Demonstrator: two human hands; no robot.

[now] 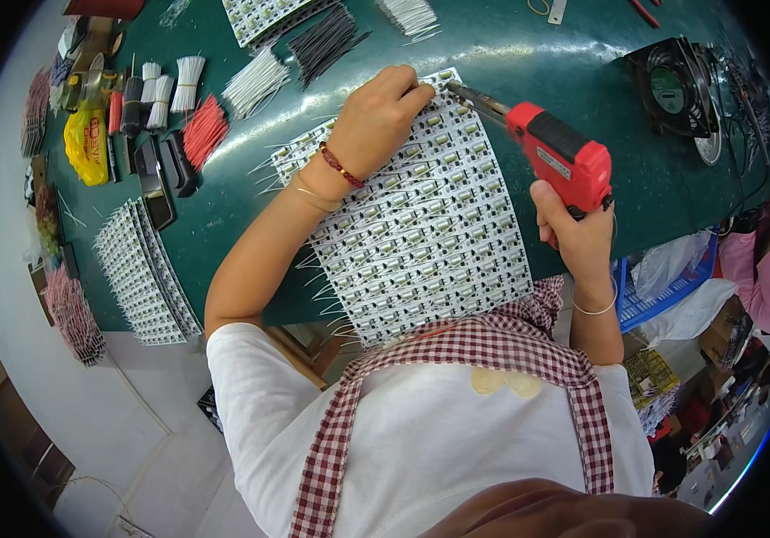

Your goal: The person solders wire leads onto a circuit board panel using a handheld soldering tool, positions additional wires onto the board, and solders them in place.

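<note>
A large white circuit board panel (430,233) lies in front of me, covered in rows of small components, with thin wires sticking out along its left side. My left hand (385,117) rests over the panel's far part, fingers pinched together near its far edge; whatever they hold is too small to make out. In my right hand (582,238) is a red and black soldering gun (564,157), gripped by its handle. Its metal tip points left and reaches the panel's far right corner, close to my left fingertips.
More board panels (147,273) lie stacked at the left. Beyond are bundles of white wires (256,82), black wires (326,43) and red wires (204,132). A black fan (669,87) stands at the right on the green table (573,40). A blue basket (663,291) sits below the table's right edge.
</note>
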